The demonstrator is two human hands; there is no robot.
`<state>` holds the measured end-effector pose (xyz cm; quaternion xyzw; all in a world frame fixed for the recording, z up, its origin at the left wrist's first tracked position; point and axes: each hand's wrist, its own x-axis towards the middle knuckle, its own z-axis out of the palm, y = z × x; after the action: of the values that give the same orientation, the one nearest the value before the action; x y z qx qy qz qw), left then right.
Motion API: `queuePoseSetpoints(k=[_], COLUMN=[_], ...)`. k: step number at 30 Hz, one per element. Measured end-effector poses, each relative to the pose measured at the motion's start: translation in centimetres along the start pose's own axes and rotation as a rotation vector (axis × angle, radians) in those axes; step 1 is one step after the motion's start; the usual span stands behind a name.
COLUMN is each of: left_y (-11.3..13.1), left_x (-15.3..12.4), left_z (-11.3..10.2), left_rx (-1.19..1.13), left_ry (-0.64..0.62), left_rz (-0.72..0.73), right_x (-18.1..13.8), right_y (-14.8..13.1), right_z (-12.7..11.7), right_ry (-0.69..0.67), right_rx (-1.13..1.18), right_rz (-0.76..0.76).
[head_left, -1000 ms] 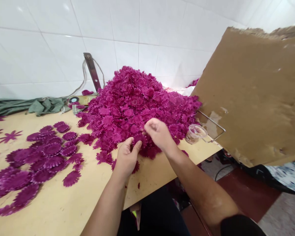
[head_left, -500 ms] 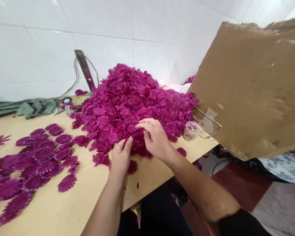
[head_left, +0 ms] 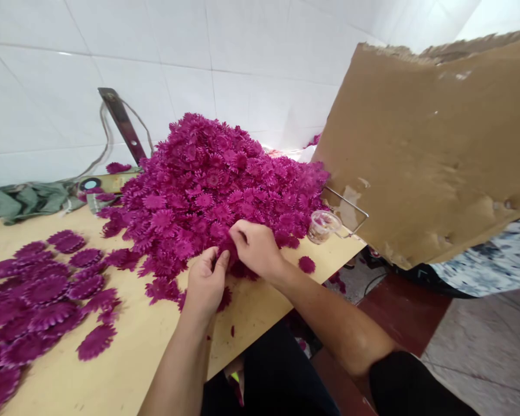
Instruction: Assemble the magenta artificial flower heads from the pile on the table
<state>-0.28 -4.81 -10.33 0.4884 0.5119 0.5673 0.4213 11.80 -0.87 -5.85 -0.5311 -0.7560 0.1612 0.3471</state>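
Your left hand and right hand pinch one flower at the pile's near foot. Tug hard and the pile may slide off the tabletop edge.

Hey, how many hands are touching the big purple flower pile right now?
2. The person's left hand pinches a flower at the near edge of the heaped magenta fabric flower pile; the right hand sits just beside it, fingers closed on the same flower. No other hands show.
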Motion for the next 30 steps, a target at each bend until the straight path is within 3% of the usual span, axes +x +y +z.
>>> queuePoseSetpoints(k=[4, 7, 9, 11, 14, 17, 21, 26, 28, 30], left_y=[0.0, 0.0, -0.1, -0.1, 0.0, 0.5, 0.9, 0.6, 0.7, 0.8], left_x=[-0.2, -0.1, 0.0, 0.1, 0.2, 0.1, -0.3, -0.4, -0.3, -0.2], left_z=[0.0, 0.0, 0.0, -0.1, -0.3, -0.1, 0.1, 0.3, 0.4, 0.4], left_rx=[-0.013, -0.015, -0.016, -0.036, -0.119, -0.176, -0.127, -0.148, -0.167, -0.166], left_ry=[0.047, 0.043, 0.069, 0.12, 0.173, 0.125, 0.065, 0.141, 0.136, 0.11], left_rz=[0.017, -0.006, -0.038, -0.076, -0.122, -0.118, -0.03, 0.021, 0.008, -0.001], right_x=[2.5, 3.2, 2.6, 1.5, -0.2, -0.9, -0.1, 2.8, 3.3, 2.9], right_y=[2.0, 2.3, 1.5, 0.3, -1.3, -1.7, -0.7, 2.7, 3.6, 3.6], right_z=[-0.6, -1.2, -1.5, -1.6, -1.3, -0.7, 0.0, 0.1, -0.2, -0.5], right_ry=[0.229, 0.277, 0.201, 0.013, -0.322, -0.417, -0.255, 0.083, 0.187, 0.243], right_rx=[-0.066, -0.028, 0.049, 0.178, 0.393, 0.533, 0.618, 0.638, 0.493, 0.295], right_rz=[0.146, 0.003, -0.104, -0.142, -0.096, -0.034, 0.057, 0.295, 0.261, 0.124])
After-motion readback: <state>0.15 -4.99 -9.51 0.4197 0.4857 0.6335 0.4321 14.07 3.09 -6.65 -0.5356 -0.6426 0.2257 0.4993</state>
